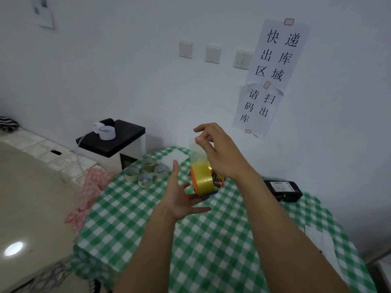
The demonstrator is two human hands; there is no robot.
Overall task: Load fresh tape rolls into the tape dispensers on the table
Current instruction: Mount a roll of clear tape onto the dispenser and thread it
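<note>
I'm at the threading step: the yellow tape roll (202, 180) sits in the orange dispenser (219, 182) toward the desk's (211, 240) far edge, and my right grip (220, 153) is pinched on the clear tape end (196, 151), drawn up off the roll. My left grip (182, 199) is spread apart, fingers straight, at the dispenser's near side, probably steadying it, though contact is hard to make out. Next, I judge, the end needs guiding down through the dispenser's front, kept taut.
</note>
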